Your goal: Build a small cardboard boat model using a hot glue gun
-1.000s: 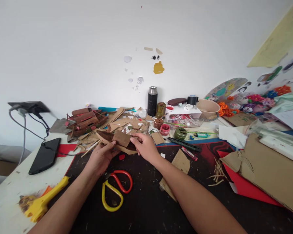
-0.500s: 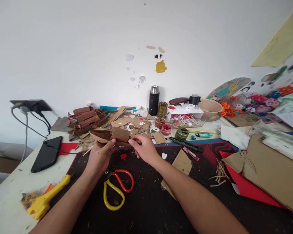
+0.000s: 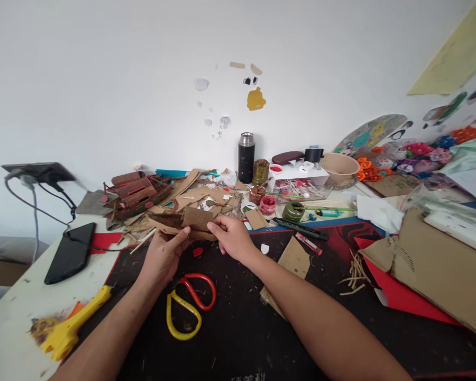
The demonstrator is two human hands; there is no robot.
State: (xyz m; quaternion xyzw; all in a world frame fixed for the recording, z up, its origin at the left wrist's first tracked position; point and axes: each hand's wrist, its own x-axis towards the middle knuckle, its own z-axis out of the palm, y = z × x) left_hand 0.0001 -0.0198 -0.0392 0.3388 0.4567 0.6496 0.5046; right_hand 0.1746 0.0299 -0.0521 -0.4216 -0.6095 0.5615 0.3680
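Observation:
A brown cardboard piece (image 3: 197,218), boat-like in shape with a curved flap on top, is held above the dark mat. My left hand (image 3: 167,253) grips its lower left side, thumb on the near face. At its right end, my right hand (image 3: 230,237) pinches the edge between thumb and fingers. Scissors (image 3: 187,307) with one red and one yellow handle lie below, between my forearms. Behind the held piece spreads a pile of cardboard scraps (image 3: 194,197). A reddish-brown cardboard model (image 3: 138,193) stands at the back left.
A yellow glue gun (image 3: 73,330) and black phone (image 3: 70,252) lie left. Paint jars (image 3: 267,205), a black flask (image 3: 246,159) and a dark cutter (image 3: 300,228) are at the back. Large cardboard (image 3: 444,270) lies right, over red paper.
The camera view has shifted slightly, so the surroundings appear a little further left and higher. Both hands keep their hold on the cardboard piece, which appears slightly further right.

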